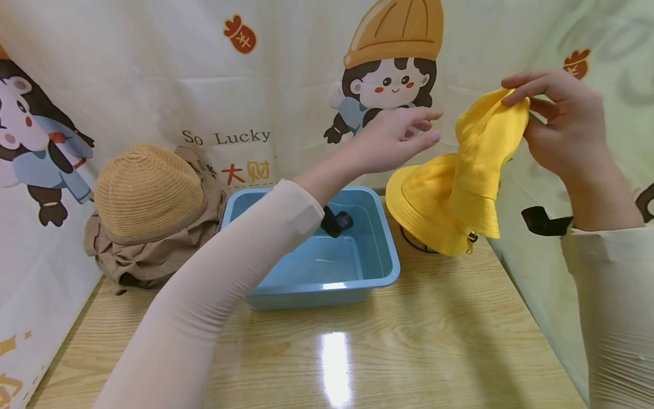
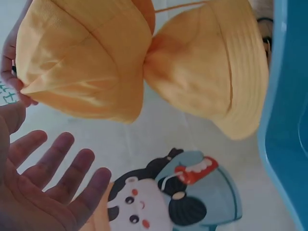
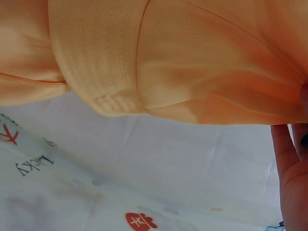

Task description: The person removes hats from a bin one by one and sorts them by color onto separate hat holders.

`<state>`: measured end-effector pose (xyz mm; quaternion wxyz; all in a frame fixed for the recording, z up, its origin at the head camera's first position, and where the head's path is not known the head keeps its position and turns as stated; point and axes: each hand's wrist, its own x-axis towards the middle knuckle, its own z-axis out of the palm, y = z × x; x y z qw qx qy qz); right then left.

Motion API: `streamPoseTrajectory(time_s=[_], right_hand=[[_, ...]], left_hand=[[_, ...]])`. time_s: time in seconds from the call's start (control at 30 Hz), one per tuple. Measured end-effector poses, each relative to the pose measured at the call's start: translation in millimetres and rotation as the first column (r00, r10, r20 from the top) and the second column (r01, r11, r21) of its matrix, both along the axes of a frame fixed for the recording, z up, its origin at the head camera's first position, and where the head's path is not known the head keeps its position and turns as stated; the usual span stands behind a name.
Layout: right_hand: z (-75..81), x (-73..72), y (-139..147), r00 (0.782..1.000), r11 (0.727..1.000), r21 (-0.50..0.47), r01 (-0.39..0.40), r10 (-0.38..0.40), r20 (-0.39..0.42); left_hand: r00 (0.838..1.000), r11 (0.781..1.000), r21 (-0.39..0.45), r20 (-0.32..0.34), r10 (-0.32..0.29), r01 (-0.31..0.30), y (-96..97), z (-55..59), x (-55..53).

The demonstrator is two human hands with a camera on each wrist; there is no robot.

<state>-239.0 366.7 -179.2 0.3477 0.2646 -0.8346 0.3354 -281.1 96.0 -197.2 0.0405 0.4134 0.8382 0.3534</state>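
My right hand (image 1: 567, 122) pinches the crown of a yellow bucket hat (image 1: 487, 145) and holds it up, brim hanging down. Behind and below it, a second yellow bucket hat (image 1: 426, 199) sits on a dark wire stand (image 1: 419, 243), partly covered by the raised one. A small cord toggle (image 1: 472, 237) dangles at the brim. My left hand (image 1: 395, 139) reaches over the basin toward the hats, fingers extended and holding nothing. In the left wrist view its spread fingers (image 2: 62, 163) lie just beneath the raised hat (image 2: 82, 57).
A blue plastic basin (image 1: 390, 272) stands mid-table, partly hidden by my left sleeve. To its left, a tan knitted hat (image 1: 148, 190) rests on brown fabric (image 1: 148, 258). A printed curtain (image 1: 301, 74) hangs behind the wooden table (image 1: 409, 352).
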Motion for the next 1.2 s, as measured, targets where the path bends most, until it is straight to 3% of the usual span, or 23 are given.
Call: streamPoseTrajectory(time_s=[0.23, 0.4, 0.57, 0.77, 1.2], right_hand=[[-5.5, -1.2, -1, 0.999, 0.999, -0.009, -0.043, 0.043, -0.010], [-9.1, -3.9, -6, 0.996, 0.995, -0.023, -0.093, 0.093, -0.011], [-11.5, -4.4, -10, 0.996, 0.996, 0.006, -0.086, 0.086, -0.019], [-15.4, -5.0, -13, 0.998, 0.998, -0.026, -0.064, 0.065, 0.007], [-18.3, -8.5, -15, 0.995, 0.996, -0.002, -0.094, 0.094, -0.017]], left_hand=[[0.995, 0.999, 0.032, 0.096, 0.004, -0.007, 27.7, 0.4, -8.4], [0.983, 0.998, 0.060, 0.185, -0.016, 0.004, 37.8, -0.8, -6.9], [0.979, 0.994, 0.102, 0.196, -0.051, 0.031, 44.2, -6.4, -2.5], [0.974, 0.989, 0.140, 0.214, -0.071, 0.042, 50.9, -13.9, -0.3], [0.983, 0.981, 0.191, 0.174, -0.054, 0.021, 59.4, -19.0, -2.3]])
